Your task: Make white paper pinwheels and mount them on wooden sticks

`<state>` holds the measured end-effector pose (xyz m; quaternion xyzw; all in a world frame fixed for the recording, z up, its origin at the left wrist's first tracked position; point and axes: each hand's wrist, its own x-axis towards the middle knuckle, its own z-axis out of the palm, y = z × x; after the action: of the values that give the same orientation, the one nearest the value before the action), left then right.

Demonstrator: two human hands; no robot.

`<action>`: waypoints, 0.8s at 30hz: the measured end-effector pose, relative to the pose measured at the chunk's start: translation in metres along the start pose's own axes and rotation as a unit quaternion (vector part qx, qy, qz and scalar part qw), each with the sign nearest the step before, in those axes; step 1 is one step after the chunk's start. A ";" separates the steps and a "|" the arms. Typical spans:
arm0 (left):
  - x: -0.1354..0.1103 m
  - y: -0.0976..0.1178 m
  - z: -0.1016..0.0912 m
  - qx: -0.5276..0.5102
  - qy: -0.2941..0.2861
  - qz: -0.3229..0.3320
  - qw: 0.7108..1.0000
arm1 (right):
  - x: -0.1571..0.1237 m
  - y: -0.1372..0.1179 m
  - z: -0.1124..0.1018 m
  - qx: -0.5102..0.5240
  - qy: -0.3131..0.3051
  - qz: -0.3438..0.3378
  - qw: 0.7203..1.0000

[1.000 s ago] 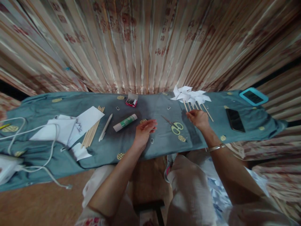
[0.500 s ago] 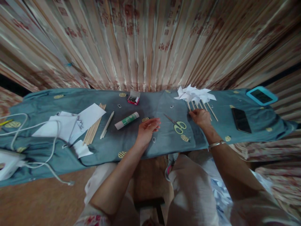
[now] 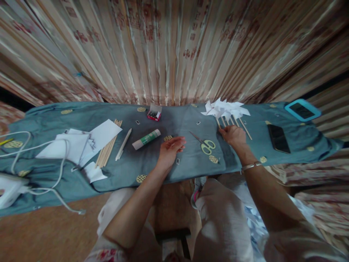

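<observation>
Several white paper pinwheels (image 3: 227, 109) on wooden sticks lie side by side at the right of the cloth. My right hand (image 3: 233, 135) pinches the lower end of the leftmost pinwheel stick (image 3: 218, 123); the fingers partly cover the other sticks. Over the middle of the cloth, my left hand (image 3: 171, 150) holds nothing, its fingers loosely bent and apart. Between both hands lies a pair of scissors (image 3: 205, 145) with light green handles. A glue stick (image 3: 146, 139) with a green label rests just left of my left hand.
A small red box of pins (image 3: 154, 112) stands open at the back. Wooden sticks (image 3: 109, 149), white pens (image 3: 124, 143) and paper sheets (image 3: 73, 145) lie left. White cables (image 3: 61, 174) trail at far left. A black phone (image 3: 278, 138) and blue-framed tablet (image 3: 303, 110) lie right.
Nearly everything stays put. The whole view has shifted very slightly; my right hand keeps its place at the pinwheel stick, and my left hand hovers as before.
</observation>
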<state>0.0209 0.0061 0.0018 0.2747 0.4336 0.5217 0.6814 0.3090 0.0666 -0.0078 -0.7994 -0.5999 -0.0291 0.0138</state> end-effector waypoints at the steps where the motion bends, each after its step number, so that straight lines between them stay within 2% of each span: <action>1: -0.001 0.000 0.000 0.001 -0.001 0.002 1.000 | -0.004 -0.002 -0.003 -0.003 0.012 -0.005 1.000; 5: -0.006 0.003 -0.001 0.014 -0.002 0.017 1.000 | -0.030 -0.025 -0.018 0.035 0.029 -0.011 0.999; 9: -0.018 0.008 -0.004 0.031 -0.005 0.030 0.999 | -0.064 -0.075 -0.025 0.100 0.007 -0.052 0.994; 12: -0.031 0.013 -0.006 0.043 -0.016 0.035 0.998 | -0.088 -0.117 -0.024 0.201 -0.022 -0.101 0.974; 15: -0.050 0.025 -0.006 0.056 -0.038 0.050 0.996 | -0.107 -0.146 -0.021 0.269 -0.056 -0.156 0.949; 18: -0.077 0.044 -0.004 0.074 -0.073 0.039 0.994 | -0.117 -0.159 -0.014 0.299 -0.081 -0.143 0.940; 21: -0.113 0.065 -0.001 0.063 -0.115 0.028 0.991 | -0.120 -0.162 -0.005 0.301 -0.080 -0.154 0.938; 24: -0.146 0.073 -0.009 0.078 -0.173 0.018 0.982 | -0.118 -0.163 -0.001 0.286 -0.075 -0.174 0.939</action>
<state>-0.0331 -0.1109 0.1023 0.4208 0.3439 0.4431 0.7129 0.1198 -0.0010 -0.0167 -0.6448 -0.7120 0.2013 0.1915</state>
